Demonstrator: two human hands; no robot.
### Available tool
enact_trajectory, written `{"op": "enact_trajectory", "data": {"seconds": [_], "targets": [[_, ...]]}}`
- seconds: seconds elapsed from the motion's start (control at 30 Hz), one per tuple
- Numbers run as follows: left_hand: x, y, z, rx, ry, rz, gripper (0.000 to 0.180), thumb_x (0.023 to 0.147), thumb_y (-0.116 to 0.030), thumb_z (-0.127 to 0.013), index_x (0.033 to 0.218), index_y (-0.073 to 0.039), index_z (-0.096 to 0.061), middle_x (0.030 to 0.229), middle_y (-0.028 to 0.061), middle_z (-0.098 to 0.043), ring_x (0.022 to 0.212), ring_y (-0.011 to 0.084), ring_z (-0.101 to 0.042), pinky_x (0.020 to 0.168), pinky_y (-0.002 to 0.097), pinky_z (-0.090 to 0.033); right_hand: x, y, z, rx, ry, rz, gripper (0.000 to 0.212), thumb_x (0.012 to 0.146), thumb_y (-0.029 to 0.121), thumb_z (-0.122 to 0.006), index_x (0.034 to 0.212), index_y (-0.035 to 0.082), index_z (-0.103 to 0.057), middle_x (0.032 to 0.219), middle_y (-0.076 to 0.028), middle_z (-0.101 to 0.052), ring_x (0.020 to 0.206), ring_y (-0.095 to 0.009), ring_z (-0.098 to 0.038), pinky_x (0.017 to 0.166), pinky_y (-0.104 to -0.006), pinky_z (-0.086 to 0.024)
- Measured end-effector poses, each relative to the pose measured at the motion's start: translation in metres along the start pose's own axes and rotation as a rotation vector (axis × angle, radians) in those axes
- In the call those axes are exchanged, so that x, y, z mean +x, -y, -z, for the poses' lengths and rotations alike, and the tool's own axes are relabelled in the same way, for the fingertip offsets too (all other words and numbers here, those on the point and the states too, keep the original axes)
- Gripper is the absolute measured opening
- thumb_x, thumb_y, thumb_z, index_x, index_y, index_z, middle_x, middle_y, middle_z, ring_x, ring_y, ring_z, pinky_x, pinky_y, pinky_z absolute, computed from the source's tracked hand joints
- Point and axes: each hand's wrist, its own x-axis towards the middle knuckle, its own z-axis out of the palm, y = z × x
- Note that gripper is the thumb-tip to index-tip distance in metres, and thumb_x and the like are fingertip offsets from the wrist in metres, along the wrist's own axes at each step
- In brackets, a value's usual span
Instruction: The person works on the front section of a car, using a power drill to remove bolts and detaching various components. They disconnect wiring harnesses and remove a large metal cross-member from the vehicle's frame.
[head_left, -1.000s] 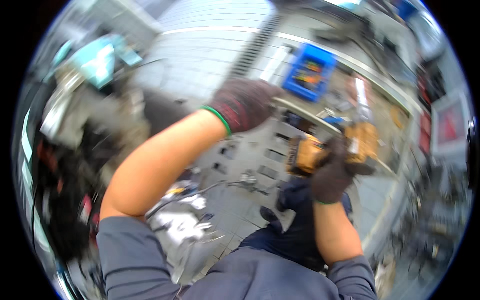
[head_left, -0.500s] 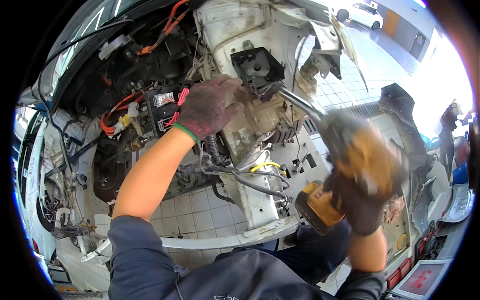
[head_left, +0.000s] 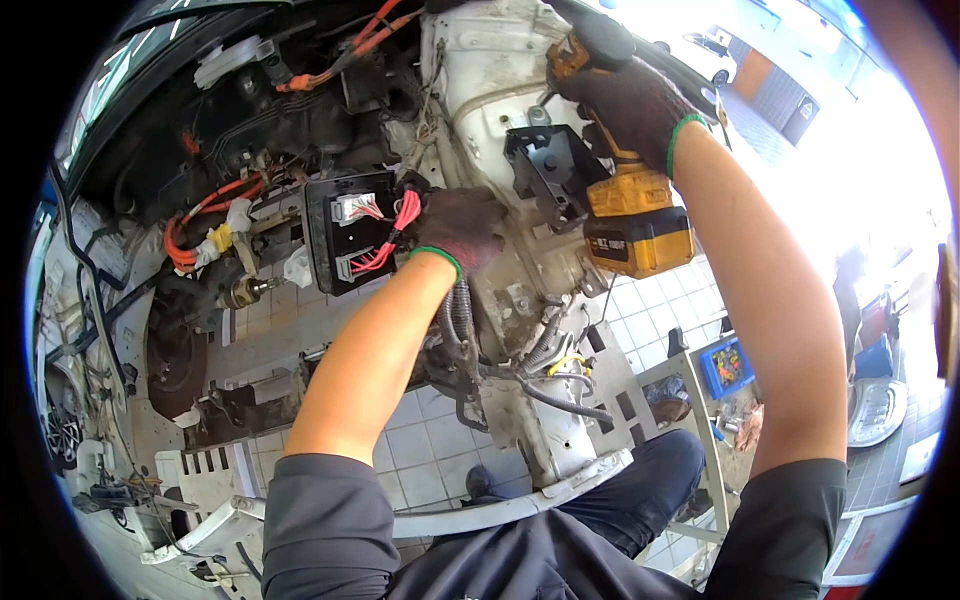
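One yellow-and-black cordless drill [head_left: 625, 205] — chunky battery at its base — is clamped in the gloved right hand [head_left: 625, 95], against the white car frame [head_left: 480, 70]. The gloved left hand [head_left: 455, 225] closes on red wires [head_left: 395, 225] beside one black fuse box [head_left: 345, 235].

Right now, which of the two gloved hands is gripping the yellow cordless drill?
The right hand, raised high on the drill; the left hand rests lower, by red wires.

The right hand [head_left: 625, 95] now holds the yellow cordless driver [head_left: 625, 200] raised against the white body panel [head_left: 480, 60], no longer low by the knee. The left hand [head_left: 455, 225] sits lower, beside the black fuse box [head_left: 345, 235].
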Motion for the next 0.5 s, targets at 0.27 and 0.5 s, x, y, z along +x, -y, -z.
{"op": "enact_trajectory", "data": {"seconds": [0.27,0.5], "targets": [[0.001,0.001,-0.01,-0.065,-0.023,0.059,0.044,0.083,-0.033,-0.082,0.124,-0.017,-0.077,0.125,0.0056,-0.07,0.128,0.0319,-0.063,0.11,0.0489,-0.048,0.029,0.003,-0.011,-0.214,0.033,0.012,0.036,0.098,0.033,-0.071,0.115,0.002,-0.076,0.1,-0.01,-0.074,0.083,-0.02,-0.071,0.078,-0.0383,-0.059],[0.012,0.002,-0.015,-0.049,0.068,0.11,0.047,0.09,-0.038,-0.077,0.129,-0.014,-0.074,0.128,0.0116,-0.07,0.123,0.0362,-0.067,0.105,0.0529,-0.052,0.074,-0.045,0.001,-0.89,0.152,0.575,0.031,0.1,0.021,-0.065,0.129,0.014,-0.075,0.114,-0.013,-0.076,0.1,-0.027,-0.074,0.091,-0.0395,-0.059]]}}
